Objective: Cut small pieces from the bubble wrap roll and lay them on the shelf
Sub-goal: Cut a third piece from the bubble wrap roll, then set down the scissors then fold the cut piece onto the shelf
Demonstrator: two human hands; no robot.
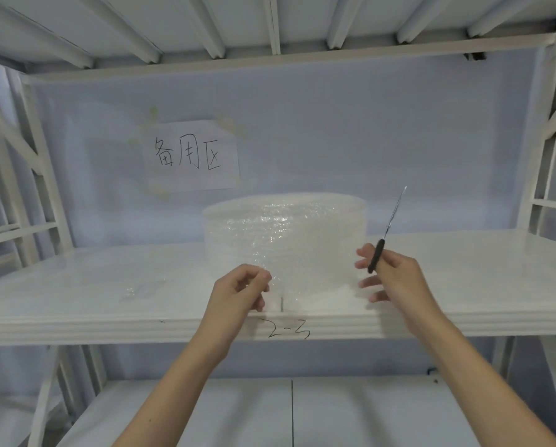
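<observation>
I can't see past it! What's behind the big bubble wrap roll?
Behind the bubble wrap roll are the white shelf and pale back wall, where a taped handwritten paper sign hangs. Whatever sits directly behind the roll is hidden.

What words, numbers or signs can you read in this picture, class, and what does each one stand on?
"备用区": handwritten in black on the white paper sheet taped to the pale blue back wall.
"2-3": handwritten in black on the front edge of the white metal shelf; the last digit is scrawled, so this reading is likely, not certain.
No print shows on the clear bubble wrap roll or the black-handled scissors.
</observation>
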